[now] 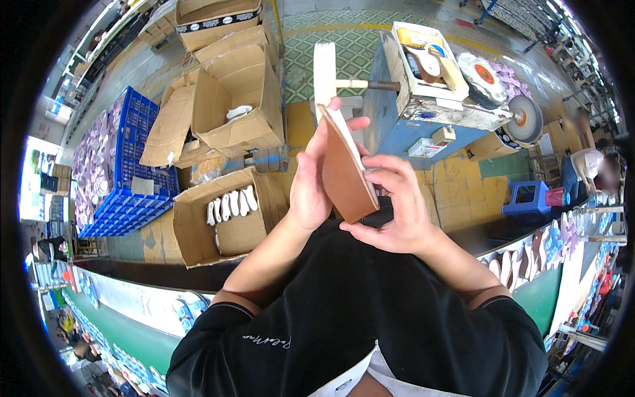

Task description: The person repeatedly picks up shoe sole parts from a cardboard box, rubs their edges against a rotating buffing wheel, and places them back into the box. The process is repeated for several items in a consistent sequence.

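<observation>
A brown insole (345,175) with a pale edge is held up on its side in front of my chest. My left hand (312,185) supports it from the left, with fingers reaching behind to its far end. At the near end my right hand (400,208) curls around it, the fingertips on the pale edge and the thumb by the bottom corner. Just beyond the insole's far tip stands a white upright wheel (325,73), fixed on a shaft (367,85) from the blue machine cabinet (397,122). Whether tip and wheel touch, I cannot tell.
Left, an open cardboard box (218,257) holds several white insoles; a larger carton (264,132) and a blue crate (126,172) of purple pieces stand beyond it. A white tray (450,96) and a grey disc (526,119) are on the cabinet. A purple stool (526,198) stands right.
</observation>
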The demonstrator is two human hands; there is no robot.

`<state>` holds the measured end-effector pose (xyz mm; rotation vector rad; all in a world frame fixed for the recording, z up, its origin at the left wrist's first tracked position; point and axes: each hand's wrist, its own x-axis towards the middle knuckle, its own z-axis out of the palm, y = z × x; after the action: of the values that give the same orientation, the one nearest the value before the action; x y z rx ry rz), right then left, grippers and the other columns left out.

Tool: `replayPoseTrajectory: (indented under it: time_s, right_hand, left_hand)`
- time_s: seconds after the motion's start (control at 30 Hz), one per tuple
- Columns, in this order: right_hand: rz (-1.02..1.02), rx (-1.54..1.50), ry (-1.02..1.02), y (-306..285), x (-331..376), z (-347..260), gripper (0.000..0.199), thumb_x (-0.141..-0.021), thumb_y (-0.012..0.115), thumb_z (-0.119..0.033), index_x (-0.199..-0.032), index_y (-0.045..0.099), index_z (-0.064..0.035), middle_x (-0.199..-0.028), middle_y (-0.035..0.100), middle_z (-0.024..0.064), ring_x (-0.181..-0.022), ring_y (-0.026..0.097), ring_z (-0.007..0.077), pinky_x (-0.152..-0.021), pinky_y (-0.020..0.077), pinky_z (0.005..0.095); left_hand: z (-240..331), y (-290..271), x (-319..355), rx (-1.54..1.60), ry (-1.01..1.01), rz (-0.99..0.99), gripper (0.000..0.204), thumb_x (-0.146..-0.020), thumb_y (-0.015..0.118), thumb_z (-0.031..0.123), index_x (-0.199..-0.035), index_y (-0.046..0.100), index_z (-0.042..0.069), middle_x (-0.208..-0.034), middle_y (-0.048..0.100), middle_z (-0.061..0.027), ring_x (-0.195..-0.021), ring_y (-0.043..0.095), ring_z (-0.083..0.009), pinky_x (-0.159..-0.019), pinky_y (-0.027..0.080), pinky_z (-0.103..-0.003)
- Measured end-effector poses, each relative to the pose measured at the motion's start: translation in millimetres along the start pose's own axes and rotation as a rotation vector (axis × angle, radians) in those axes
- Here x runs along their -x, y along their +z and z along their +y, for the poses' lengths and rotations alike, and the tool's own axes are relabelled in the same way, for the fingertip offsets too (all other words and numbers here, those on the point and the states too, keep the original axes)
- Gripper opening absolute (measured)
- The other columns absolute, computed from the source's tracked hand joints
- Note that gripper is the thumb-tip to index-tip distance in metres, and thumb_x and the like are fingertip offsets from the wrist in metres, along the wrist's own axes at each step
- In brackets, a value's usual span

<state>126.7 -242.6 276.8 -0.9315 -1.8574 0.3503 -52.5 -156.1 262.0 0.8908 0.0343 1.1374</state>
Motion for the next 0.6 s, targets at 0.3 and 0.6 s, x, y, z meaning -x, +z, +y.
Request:
replayPoseTrajectory:
  time_s: [0.3, 0.6]
  right_hand:
    - [-0.232, -0.073, 0.235, 0.4, 10.9, 16.3, 0.083, -0.086, 0.098, -0.018, -0.155, 0.053, -0.0037, -0.154, 0.055, 0.0204, -0.140, 0.065, 0.0431, -0.116, 0.0581, 0.0471]
    - [-0.361, 0.014, 0.397, -30.0, -18.7, 104.9, 0.038, -0.098, 0.093, -0.036, -0.122, 0.085, -0.0077, -0.126, 0.084, 0.0192, -0.123, 0.080, 0.0391, -0.107, 0.0624, 0.0482]
  left_hand:
    - [-20.7, -30.4, 23.3, -0.144, -0.264, 0.504, 0.071, -0.122, 0.046, 0.064, -0.173, 0.043, 0.014, -0.153, 0.068, -0.0231, -0.130, 0.071, -0.0283, -0.113, 0.059, -0.047]
    - [-41.9, -88.2, 62.0, 0.155, -0.652, 0.668, 0.059, -0.117, 0.068, 0.054, -0.156, 0.058, 0.011, -0.139, 0.074, -0.0183, -0.112, 0.074, -0.0264, -0.101, 0.062, -0.044]
